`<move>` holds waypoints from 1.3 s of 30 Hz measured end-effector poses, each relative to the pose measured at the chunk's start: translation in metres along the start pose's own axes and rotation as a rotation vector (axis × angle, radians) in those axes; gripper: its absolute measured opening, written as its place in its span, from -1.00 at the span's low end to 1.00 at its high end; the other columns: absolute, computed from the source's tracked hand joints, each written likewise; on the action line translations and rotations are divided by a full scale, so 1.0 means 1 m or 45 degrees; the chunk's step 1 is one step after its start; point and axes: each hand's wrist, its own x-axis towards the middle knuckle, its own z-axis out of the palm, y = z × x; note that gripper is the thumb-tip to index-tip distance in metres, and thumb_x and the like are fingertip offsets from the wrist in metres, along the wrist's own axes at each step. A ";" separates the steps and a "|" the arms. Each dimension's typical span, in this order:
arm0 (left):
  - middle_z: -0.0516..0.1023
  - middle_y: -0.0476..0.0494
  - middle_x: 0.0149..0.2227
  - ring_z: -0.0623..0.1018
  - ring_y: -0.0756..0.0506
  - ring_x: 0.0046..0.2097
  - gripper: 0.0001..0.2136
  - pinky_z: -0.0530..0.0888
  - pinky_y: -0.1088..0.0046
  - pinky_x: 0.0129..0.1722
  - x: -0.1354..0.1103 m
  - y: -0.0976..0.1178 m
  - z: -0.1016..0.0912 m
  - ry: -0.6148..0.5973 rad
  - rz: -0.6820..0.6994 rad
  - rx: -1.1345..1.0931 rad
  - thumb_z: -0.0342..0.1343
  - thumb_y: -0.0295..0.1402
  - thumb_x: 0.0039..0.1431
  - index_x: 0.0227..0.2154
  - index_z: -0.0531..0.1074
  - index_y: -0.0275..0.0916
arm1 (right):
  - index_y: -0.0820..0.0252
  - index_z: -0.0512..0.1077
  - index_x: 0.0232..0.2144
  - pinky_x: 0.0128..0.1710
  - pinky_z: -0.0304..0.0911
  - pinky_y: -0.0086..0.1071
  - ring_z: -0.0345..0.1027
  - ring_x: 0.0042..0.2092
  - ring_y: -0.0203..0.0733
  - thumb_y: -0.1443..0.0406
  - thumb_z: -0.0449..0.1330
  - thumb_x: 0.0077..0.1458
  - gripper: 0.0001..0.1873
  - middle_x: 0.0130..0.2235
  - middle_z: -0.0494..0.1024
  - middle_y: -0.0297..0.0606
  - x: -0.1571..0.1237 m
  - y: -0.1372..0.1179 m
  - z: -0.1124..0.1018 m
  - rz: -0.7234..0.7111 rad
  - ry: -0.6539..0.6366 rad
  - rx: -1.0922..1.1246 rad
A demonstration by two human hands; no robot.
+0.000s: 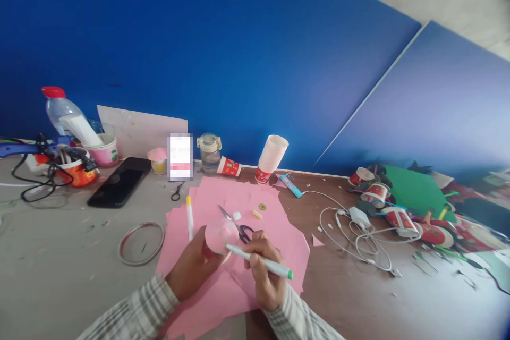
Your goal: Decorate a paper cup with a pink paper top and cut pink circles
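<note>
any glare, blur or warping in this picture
Head view throughout: pale glare on the blue wall and the brown desk, lower right; the far-right clutter smears and looks stretched; the white rectangle is pixelated; the marker looks fairly sharp.

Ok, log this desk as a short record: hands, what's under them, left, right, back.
Left hand: grips a round pink-topped red paper cup
Right hand: holds a slim green-ended white marker, tip at the cup's top
Beneath: overlapping pink paper sheets
On sheets: dark-handled metal scissors, yellow-capped white marker
Left: flat rectangular black phone
Right: blocky white plastic charger
Back: leaning stack of mostly white paper cups
</note>
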 end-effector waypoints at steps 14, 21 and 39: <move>0.53 -0.04 -0.28 0.51 -0.20 -0.25 -0.65 0.52 0.27 -0.29 -0.001 -0.004 0.000 0.001 -0.011 -0.007 0.22 -0.32 -0.17 -0.23 0.34 -0.06 | 0.10 0.44 -0.43 -0.45 0.22 -0.26 0.21 -0.48 -0.12 0.38 0.05 -0.04 -0.83 -0.63 0.37 -0.37 -0.002 0.005 0.005 -0.142 -0.123 -0.081; 0.54 -0.05 -0.27 0.50 -0.19 -0.23 -0.64 0.51 0.29 -0.27 0.000 -0.001 0.000 0.034 0.007 0.044 0.24 -0.35 -0.20 -0.24 0.35 -0.10 | 0.13 0.43 -0.53 -0.47 0.19 -0.28 0.19 -0.49 -0.13 0.37 0.05 -0.07 -0.84 -0.65 0.34 -0.37 0.004 0.001 -0.001 -0.097 -0.086 -0.099; 0.53 -0.02 -0.29 0.50 -0.19 -0.25 -0.67 0.52 0.30 -0.31 -0.001 -0.002 -0.001 0.018 0.009 0.031 0.22 -0.36 -0.17 -0.25 0.35 -0.08 | 0.11 0.44 -0.43 -0.43 0.23 -0.24 0.25 -0.47 -0.10 0.38 0.06 -0.05 -0.83 -0.63 0.41 -0.35 -0.003 0.007 0.004 -0.112 -0.151 -0.075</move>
